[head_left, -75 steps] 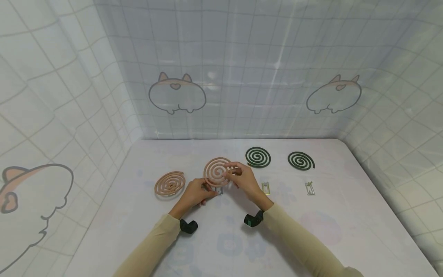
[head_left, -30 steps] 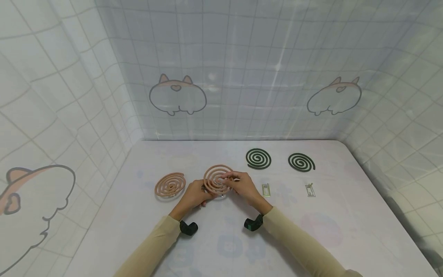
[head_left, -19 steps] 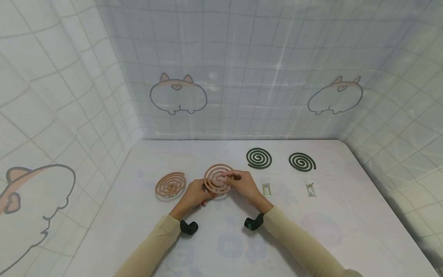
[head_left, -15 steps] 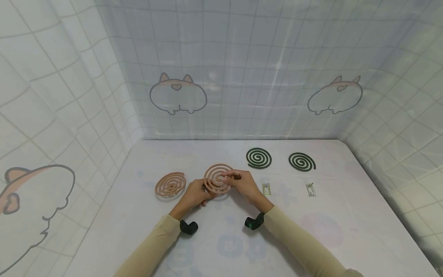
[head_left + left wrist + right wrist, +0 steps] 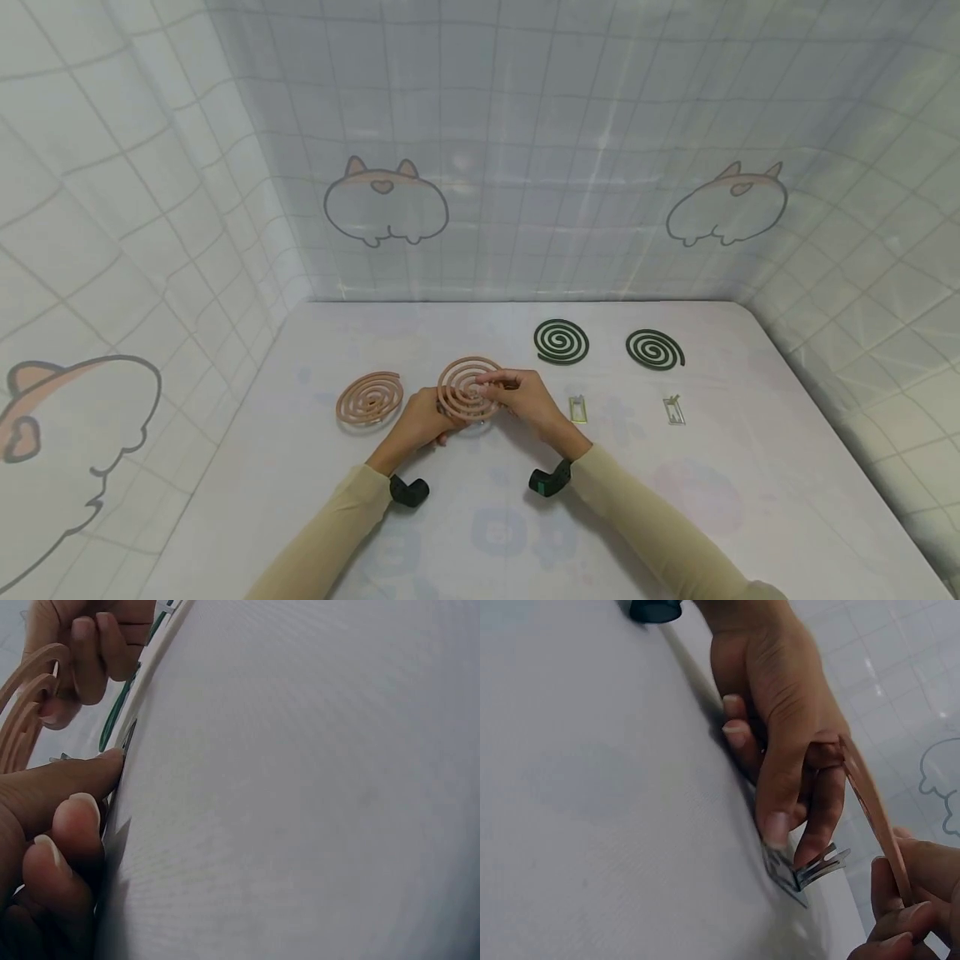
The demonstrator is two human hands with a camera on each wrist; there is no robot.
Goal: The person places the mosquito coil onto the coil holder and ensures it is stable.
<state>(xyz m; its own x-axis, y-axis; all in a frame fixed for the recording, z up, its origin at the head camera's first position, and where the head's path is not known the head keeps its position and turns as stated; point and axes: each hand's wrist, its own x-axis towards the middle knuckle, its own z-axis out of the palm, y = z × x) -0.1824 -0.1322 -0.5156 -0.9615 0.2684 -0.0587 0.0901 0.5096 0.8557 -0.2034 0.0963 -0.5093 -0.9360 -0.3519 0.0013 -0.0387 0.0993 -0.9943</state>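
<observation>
A brown mosquito coil [image 5: 459,390] is pinched at its inner rings by the right hand [image 5: 527,403]. In the right wrist view the coil [image 5: 874,806] shows edge-on and tilted, touching or nearly touching the left hand [image 5: 780,727]. Under it, the left hand's thumb and a finger hold a small metal coil stand [image 5: 784,874] down on the table, its forked tab standing up. From above, the coil covers most of that stand and part of the left hand [image 5: 422,419]. A second brown coil [image 5: 356,400] lies left, a shiny metal bit showing beneath it.
Two green mosquito coils [image 5: 561,360] [image 5: 654,349] lie toward the back right of the white table [image 5: 495,483]. In front of them lie two metal stands, one yellowish stand [image 5: 577,421] and one silvery stand [image 5: 674,422]. Tile-patterned fabric walls [image 5: 555,250] enclose the table's back and sides.
Since the earliest frame, the right hand has lowered the brown coil toward the person, over the stand. In the last half second it shifts slightly left. The left hand stays nearly still.
</observation>
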